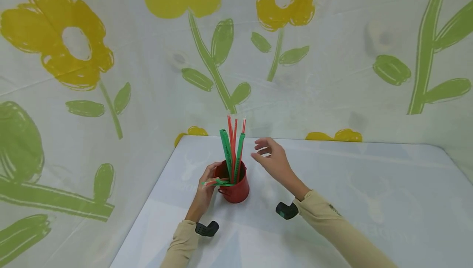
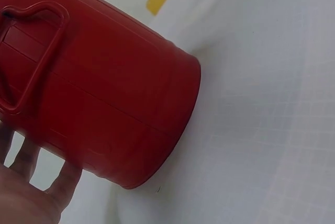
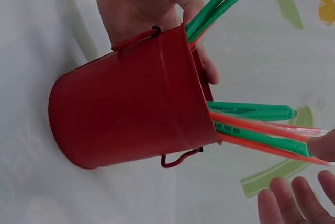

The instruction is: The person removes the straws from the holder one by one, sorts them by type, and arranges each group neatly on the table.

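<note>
Beige sleeves (image 1: 329, 218) frame a red tin bucket (image 1: 233, 186) standing on the white table (image 1: 369, 202). Left hand (image 1: 205, 188) braces the rim, pinching several straws (image 1: 218, 182). Right hand (image 1: 271, 159), fingers spread and empty, hovers beside the upright green and red straws (image 1: 233, 145).

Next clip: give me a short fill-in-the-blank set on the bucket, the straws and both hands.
The small metal bucket standing on the white table is coloured ____.
The thin plastic straws in it are red and ____.
The hand pinching a few straws at the bucket's rim is the ____ hand.
The right hand hovers beside the upright straws with its fingers ____.

Missing words: red; green; left; open
</note>
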Action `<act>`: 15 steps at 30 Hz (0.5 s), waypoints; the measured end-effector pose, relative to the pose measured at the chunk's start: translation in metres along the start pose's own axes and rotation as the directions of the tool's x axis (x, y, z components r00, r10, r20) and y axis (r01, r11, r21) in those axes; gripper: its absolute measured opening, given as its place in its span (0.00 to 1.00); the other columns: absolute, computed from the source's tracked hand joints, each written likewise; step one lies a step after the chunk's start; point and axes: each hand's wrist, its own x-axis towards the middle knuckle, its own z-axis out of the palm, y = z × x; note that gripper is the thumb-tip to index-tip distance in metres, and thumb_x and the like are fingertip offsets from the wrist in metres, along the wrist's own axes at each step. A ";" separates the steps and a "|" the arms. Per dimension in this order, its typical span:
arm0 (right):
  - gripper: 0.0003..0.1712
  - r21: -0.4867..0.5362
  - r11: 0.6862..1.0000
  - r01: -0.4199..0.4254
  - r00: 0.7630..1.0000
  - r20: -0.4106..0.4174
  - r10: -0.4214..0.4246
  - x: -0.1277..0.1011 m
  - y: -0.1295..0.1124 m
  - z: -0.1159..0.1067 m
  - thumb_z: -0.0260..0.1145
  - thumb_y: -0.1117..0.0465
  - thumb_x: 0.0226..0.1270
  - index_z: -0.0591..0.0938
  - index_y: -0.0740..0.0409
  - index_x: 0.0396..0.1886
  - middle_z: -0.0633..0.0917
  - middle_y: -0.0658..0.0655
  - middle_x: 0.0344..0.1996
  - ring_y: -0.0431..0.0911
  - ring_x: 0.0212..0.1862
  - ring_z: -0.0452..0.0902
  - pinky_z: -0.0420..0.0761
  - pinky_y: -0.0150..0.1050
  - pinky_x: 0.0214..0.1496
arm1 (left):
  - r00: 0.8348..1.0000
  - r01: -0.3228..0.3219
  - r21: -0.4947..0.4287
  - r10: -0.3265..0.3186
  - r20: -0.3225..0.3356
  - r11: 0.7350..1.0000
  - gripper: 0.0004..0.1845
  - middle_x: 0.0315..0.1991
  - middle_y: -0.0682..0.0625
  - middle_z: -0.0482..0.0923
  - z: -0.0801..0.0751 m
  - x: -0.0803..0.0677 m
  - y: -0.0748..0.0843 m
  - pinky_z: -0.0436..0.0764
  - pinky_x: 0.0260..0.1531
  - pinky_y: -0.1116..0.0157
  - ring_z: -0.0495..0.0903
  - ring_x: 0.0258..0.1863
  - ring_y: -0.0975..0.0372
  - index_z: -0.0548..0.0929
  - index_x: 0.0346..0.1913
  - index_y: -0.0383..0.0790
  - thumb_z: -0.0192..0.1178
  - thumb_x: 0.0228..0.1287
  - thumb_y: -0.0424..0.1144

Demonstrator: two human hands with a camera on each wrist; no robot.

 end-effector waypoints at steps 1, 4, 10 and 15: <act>0.19 0.005 1.000 0.005 1.000 -0.008 -0.005 0.002 0.000 0.002 0.68 0.63 0.59 0.75 0.58 0.50 0.81 0.57 0.42 0.49 0.43 0.79 0.79 0.44 0.45 | 1.000 0.002 0.001 -0.002 -0.001 1.000 0.25 0.67 0.44 0.62 0.000 0.000 -0.001 0.59 0.62 0.49 0.61 0.65 0.52 0.64 0.66 0.42 0.40 0.66 0.35; 0.20 -0.001 1.000 0.016 0.999 -0.032 -0.016 0.006 0.001 0.010 0.68 0.65 0.58 0.75 0.60 0.50 0.81 0.58 0.41 0.49 0.41 0.78 0.80 0.43 0.42 | 1.000 -0.002 0.002 0.002 0.003 1.000 0.25 0.67 0.45 0.62 0.002 0.000 -0.002 0.59 0.62 0.50 0.60 0.66 0.53 0.63 0.67 0.42 0.38 0.67 0.33; 0.20 -0.038 0.999 -0.016 0.997 -0.072 0.013 0.016 0.001 0.033 0.70 0.62 0.56 0.74 0.59 0.47 0.80 0.59 0.38 0.48 0.38 0.78 0.80 0.39 0.36 | 1.000 -0.009 0.008 0.009 -0.029 1.000 0.24 0.66 0.45 0.64 0.002 -0.001 0.000 0.58 0.62 0.47 0.61 0.66 0.52 0.64 0.66 0.43 0.41 0.67 0.36; 0.20 -0.075 0.997 -0.001 0.991 -0.131 -0.009 0.017 0.004 0.050 0.72 0.60 0.54 0.74 0.59 0.43 0.80 0.57 0.32 0.47 0.32 0.77 0.80 0.38 0.33 | 1.000 0.011 0.004 -0.010 -0.026 1.000 0.24 0.66 0.44 0.64 0.002 -0.001 0.002 0.60 0.62 0.48 0.62 0.64 0.51 0.64 0.66 0.43 0.40 0.67 0.36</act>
